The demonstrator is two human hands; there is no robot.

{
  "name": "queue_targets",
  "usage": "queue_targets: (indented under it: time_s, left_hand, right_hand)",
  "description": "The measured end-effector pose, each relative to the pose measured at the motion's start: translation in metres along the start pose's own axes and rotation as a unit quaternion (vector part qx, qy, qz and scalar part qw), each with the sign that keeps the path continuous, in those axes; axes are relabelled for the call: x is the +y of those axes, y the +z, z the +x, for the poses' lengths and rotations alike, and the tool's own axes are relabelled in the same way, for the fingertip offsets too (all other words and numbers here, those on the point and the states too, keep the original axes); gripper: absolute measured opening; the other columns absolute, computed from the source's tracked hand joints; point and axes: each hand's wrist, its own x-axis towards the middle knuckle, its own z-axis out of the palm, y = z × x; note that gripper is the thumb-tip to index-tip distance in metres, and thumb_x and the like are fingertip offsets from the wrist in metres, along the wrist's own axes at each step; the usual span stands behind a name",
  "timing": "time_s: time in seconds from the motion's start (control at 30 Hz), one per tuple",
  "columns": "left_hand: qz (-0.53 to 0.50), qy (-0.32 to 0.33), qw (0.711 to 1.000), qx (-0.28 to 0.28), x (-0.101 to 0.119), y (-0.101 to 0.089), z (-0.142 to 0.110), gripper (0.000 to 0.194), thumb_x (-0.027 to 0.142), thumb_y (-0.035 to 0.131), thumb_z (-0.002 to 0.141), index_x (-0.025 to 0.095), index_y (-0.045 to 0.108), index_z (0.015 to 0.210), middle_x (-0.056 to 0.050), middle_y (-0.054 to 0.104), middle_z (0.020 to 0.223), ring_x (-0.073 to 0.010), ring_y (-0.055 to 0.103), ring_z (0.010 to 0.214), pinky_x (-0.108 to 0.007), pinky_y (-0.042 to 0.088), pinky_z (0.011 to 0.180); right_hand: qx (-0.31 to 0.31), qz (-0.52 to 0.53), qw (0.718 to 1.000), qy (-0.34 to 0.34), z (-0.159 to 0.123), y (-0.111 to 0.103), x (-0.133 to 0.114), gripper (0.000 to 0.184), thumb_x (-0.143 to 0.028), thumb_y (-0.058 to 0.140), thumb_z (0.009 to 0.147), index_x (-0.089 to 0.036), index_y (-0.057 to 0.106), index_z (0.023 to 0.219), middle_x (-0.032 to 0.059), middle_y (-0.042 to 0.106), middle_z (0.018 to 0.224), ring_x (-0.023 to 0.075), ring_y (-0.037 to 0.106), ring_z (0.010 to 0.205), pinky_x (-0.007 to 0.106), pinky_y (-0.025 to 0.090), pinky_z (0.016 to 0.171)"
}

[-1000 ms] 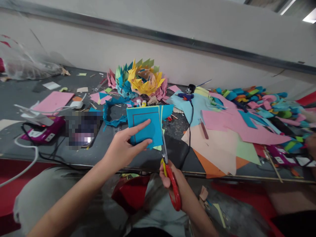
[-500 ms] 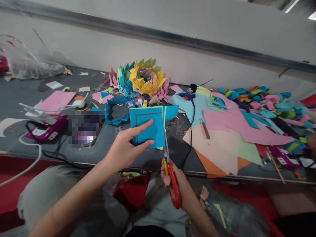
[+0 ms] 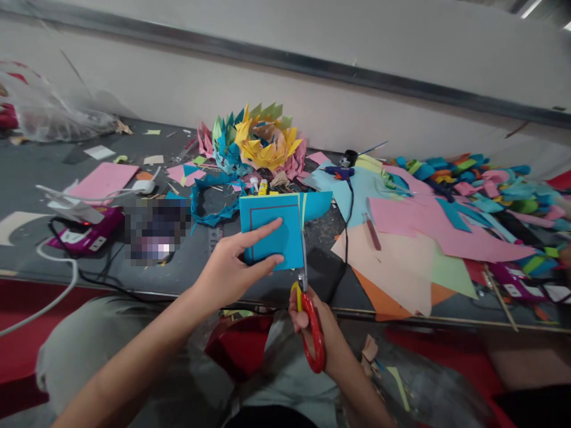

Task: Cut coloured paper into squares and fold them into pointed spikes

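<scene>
My left hand [image 3: 243, 258] grips a folded blue paper [image 3: 279, 238] with a dark line drawn along its left and top sides, thumb and forefinger on its face, the other fingers hidden behind. Around the handles of red and yellow scissors [image 3: 313, 333] my right hand [image 3: 319, 315] is closed. The scissor blades point up and lie along the paper's right edge, where a blue flap [image 3: 319, 204] and a thin pale green strip stick out. Behind the paper stands a small yellow bottle [image 3: 263, 187].
Spiky folded-paper rings [image 3: 267, 142] stand at the back. A glue gun [image 3: 339, 172] trails a black cord. Coloured paper sheets [image 3: 392, 261] cover the right side, with a heap of paper strips [image 3: 482, 184] beyond. A purple power strip [image 3: 96, 232] and a blurred-out device [image 3: 156, 232] lie left.
The blue paper and my left hand have shifted slightly right. The scissor blades have turned a little more upright and look closer together at the paper's edge.
</scene>
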Motion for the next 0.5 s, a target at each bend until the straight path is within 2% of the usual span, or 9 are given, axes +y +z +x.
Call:
queue_targets:
  time_s: [0.17, 0.33, 0.4, 0.5]
  left_hand:
    - [-0.009, 0.012, 1.000, -0.016, 0.002, 0.002, -0.001, 0.047, 0.026, 0.066, 0.074, 0.026, 0.057, 0.120, 0.002, 0.070, 0.090, -0.0107, 0.062, 0.055, -0.018, 0.052, 0.051]
    - [-0.025, -0.009, 1.000, -0.001, 0.001, 0.003, -0.002, 0.046, 0.028, 0.066, 0.073, 0.028, 0.057, 0.119, 0.002, 0.068, 0.101, -0.0105, 0.062, 0.054, -0.019, 0.053, 0.049]
    - [-0.024, -0.010, 1.000, -0.005, 0.000, 0.003, -0.002, 0.047, 0.029, 0.066, 0.073, 0.027, 0.057, 0.119, 0.001, 0.068, 0.101, -0.0110, 0.062, 0.054, -0.019, 0.053, 0.049]
    - [-0.015, -0.003, 1.000, -0.018, 0.001, 0.003, -0.002, 0.047, 0.028, 0.066, 0.073, 0.026, 0.057, 0.119, 0.001, 0.070, 0.092, -0.0116, 0.062, 0.055, -0.020, 0.053, 0.050]
  right_hand:
    - [0.040, 0.042, 0.998, 0.038, -0.004, 0.012, -0.012, 0.027, -0.046, 0.060, 0.067, -0.019, 0.056, 0.070, -0.0050, 0.049, 0.048, 0.0094, 0.044, 0.040, 0.021, 0.032, 0.040]
    - [0.041, 0.035, 0.997, 0.055, -0.005, 0.014, -0.014, 0.030, -0.048, 0.056, 0.072, -0.019, 0.053, 0.064, -0.0056, 0.046, 0.042, 0.0083, 0.037, 0.034, 0.021, 0.025, 0.035]
    - [0.043, 0.037, 0.996, 0.067, -0.005, 0.014, -0.015, 0.031, -0.049, 0.053, 0.073, -0.020, 0.053, 0.064, -0.0061, 0.043, 0.039, 0.0088, 0.036, 0.033, 0.022, 0.023, 0.034]
    - [0.036, 0.035, 0.997, 0.059, -0.005, 0.014, -0.017, 0.030, -0.049, 0.053, 0.073, -0.020, 0.054, 0.066, -0.0044, 0.048, 0.041, 0.0094, 0.037, 0.034, 0.022, 0.024, 0.035]
